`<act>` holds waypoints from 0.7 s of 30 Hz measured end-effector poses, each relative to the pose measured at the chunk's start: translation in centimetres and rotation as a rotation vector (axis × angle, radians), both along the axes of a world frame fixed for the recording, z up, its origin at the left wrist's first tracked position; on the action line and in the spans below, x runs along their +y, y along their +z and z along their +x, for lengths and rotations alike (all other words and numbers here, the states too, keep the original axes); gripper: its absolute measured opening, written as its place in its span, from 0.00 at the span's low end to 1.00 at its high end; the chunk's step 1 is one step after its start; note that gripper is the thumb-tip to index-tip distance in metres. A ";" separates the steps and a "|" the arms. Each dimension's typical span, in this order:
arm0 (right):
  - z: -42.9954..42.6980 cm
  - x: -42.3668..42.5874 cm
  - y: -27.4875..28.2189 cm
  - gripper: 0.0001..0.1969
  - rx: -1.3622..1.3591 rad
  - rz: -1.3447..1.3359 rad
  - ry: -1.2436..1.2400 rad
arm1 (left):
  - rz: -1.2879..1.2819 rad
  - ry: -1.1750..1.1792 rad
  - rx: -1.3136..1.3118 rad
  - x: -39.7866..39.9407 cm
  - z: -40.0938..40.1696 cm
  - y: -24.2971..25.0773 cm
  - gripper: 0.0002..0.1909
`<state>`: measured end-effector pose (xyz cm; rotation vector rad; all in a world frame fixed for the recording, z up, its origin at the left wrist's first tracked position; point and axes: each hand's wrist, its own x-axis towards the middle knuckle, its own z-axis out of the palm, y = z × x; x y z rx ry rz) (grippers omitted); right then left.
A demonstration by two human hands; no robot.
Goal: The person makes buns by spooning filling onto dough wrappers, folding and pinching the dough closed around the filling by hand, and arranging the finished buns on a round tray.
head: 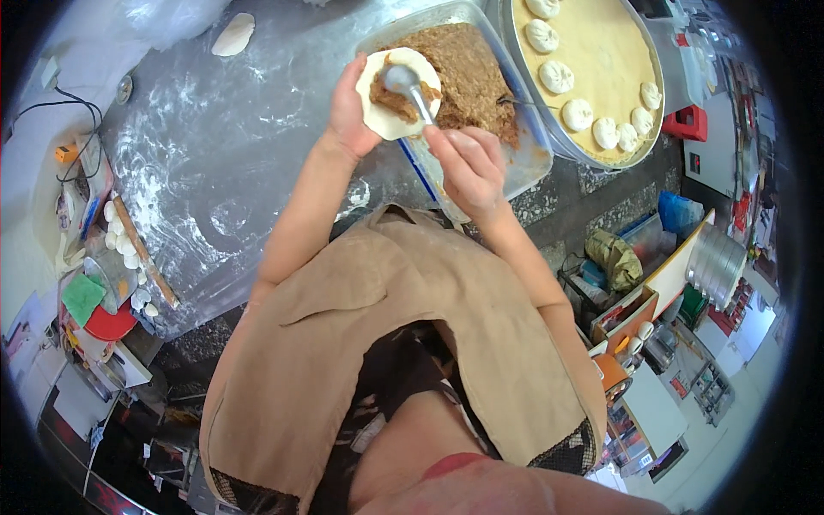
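Observation:
On my left hand (pixel 351 112) lies a round dough wrapper (pixel 386 127) with brown filling (pixel 391 103) on it. My right hand (pixel 473 167) grips the handle of a metal spoon (pixel 402 78), whose bowl rests over the filling. Both are held above the near left part of a clear plastic tub (pixel 537 151) that contains a large mass of brown filling (pixel 473 71). The handle of another utensil sticks out over the tub's right side. A single flat dough wrapper (pixel 234 35) lies on the floured table (pixel 212 129) at the upper left.
Right of the tub stands a round steamer tray (pixel 605 64) with several pleated buns (pixel 577 114) along its edge. A wooden rolling pin (pixel 147 254) and several small dough pieces (pixel 124 244) lie at the table's left. A red container (pixel 686 123) stands beyond the tray.

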<state>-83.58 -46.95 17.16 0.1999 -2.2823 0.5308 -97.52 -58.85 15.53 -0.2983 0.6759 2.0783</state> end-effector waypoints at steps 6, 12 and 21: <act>1.2 1.6 1.3 0.19 -0.012 -0.115 -0.130 | 0.011 0.053 -0.074 -0.9 -0.2 0.5 0.32; 2.1 2.3 1.9 0.20 -0.105 0.095 -0.005 | -0.014 0.024 -0.054 -1.6 -0.6 0.1 0.32; 2.6 5.0 2.5 0.20 -0.197 0.285 0.183 | 0.033 0.032 -0.164 -1.9 -1.0 -1.4 0.33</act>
